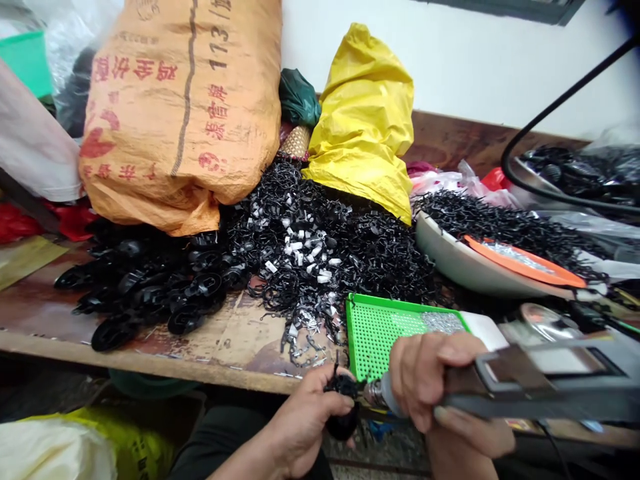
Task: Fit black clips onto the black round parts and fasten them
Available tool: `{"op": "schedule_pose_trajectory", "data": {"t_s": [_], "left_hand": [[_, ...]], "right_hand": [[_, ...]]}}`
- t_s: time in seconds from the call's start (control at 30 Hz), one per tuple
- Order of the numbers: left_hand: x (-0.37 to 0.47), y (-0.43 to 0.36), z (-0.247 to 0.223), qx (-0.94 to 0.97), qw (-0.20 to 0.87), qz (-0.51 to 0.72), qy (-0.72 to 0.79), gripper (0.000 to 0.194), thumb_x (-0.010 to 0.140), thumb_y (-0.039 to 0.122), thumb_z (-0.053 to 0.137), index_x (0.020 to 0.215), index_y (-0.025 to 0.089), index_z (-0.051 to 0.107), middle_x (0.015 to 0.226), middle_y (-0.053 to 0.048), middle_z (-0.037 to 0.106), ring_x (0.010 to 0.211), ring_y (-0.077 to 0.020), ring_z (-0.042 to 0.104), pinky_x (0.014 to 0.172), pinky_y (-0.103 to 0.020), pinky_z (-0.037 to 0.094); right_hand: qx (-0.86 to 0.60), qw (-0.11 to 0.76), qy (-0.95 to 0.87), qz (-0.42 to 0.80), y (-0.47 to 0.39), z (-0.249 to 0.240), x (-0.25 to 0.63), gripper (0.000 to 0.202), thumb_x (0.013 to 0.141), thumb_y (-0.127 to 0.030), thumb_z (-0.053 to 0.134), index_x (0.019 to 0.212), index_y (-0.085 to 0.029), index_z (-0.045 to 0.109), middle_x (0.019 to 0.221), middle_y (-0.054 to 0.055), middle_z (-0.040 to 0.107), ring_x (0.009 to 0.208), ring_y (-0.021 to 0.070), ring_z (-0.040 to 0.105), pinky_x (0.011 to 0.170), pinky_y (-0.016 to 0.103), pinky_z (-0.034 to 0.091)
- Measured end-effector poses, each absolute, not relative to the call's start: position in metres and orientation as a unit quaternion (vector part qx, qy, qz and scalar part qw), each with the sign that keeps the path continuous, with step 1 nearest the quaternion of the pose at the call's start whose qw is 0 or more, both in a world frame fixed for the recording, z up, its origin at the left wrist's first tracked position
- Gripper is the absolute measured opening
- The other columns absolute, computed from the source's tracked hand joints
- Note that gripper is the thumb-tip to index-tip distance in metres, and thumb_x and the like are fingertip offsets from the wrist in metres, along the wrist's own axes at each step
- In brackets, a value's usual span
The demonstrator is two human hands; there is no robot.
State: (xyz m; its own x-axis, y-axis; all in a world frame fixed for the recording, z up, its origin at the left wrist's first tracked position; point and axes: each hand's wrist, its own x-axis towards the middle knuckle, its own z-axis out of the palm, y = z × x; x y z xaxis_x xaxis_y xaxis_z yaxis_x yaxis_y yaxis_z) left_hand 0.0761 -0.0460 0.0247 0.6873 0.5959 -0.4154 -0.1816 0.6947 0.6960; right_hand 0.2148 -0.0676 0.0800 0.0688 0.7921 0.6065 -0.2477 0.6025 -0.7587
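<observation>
My left hand (307, 417) is closed around a black plastic part (344, 419), rounded at its lower end, just off the front edge of the bench. To its right my right hand (440, 380) wraps round a grey electric screwdriver (545, 390), held level. The tip of the driver (373, 392) points left at the black part; whether it touches cannot be made out. Behind the hands a green perforated tray (377, 327) sits on the bench edge with small metal screws (443, 323) in its right end.
Small black pieces (370, 253) lie heaped across the bench (240, 327), mixed with white bits (305, 250). Larger black parts (150, 287) are piled left. An orange sack (180, 113) and a yellow bag (365, 113) stand behind. A bowl (445, 257) bears an orange dish (525, 263).
</observation>
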Motion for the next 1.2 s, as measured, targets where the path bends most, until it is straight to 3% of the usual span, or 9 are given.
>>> {"op": "schedule_pose_trajectory", "data": {"t_s": [0.13,0.27,0.4,0.6,1.2], "left_hand": [[0.075,-0.045,0.025,0.318,0.875,0.208,0.301,0.02,0.057,0.008,0.049,0.075,0.016,0.052,0.062,0.001,0.047,0.053,-0.0101,0.044,0.046,-0.023,0.038],[0.074,-0.042,0.023,0.331,0.847,0.256,0.329,0.027,0.054,0.004,0.056,0.079,0.016,0.056,0.072,0.001,0.051,0.066,-0.0101,0.046,0.058,-0.02,0.035],[0.076,-0.045,0.02,0.312,0.853,0.254,0.331,0.031,0.053,0.005,0.058,0.081,0.018,0.056,0.069,0.002,0.052,0.066,-0.0109,0.047,0.062,-0.022,0.035],[0.078,-0.048,0.021,0.283,0.855,0.233,0.366,0.024,0.058,0.008,0.052,0.081,0.018,0.051,0.065,0.002,0.049,0.062,-0.013,0.049,0.056,-0.027,0.04],[0.08,-0.049,0.024,0.28,0.855,0.234,0.368,0.03,0.058,0.005,0.048,0.085,0.017,0.046,0.063,0.001,0.051,0.061,-0.0135,0.053,0.054,-0.027,0.041]], "right_hand": [[-0.266,0.704,-0.544,0.372,-0.069,0.083,0.24,0.034,0.063,-0.022,0.057,0.095,-0.026,0.049,0.061,-0.005,0.054,0.029,0.006,0.044,0.026,0.021,0.037],[-0.447,0.747,-0.441,0.218,-0.052,0.08,0.27,0.041,0.057,-0.012,0.062,0.096,-0.021,0.052,0.075,0.0,0.059,0.042,0.0094,0.051,0.039,0.026,0.043],[-0.507,0.765,-0.38,0.115,-0.029,0.062,0.293,0.046,0.054,-0.009,0.065,0.098,-0.018,0.052,0.074,-0.001,0.059,0.044,0.0087,0.051,0.044,0.026,0.043],[-0.498,0.778,-0.37,0.101,-0.017,0.044,0.3,0.046,0.056,-0.011,0.063,0.099,-0.02,0.05,0.074,-0.003,0.059,0.042,0.0078,0.051,0.043,0.025,0.043],[-0.493,0.771,-0.377,0.138,-0.019,0.051,0.292,0.042,0.06,-0.012,0.06,0.1,-0.024,0.05,0.078,-0.002,0.058,0.048,0.01,0.051,0.05,0.029,0.041]]}}
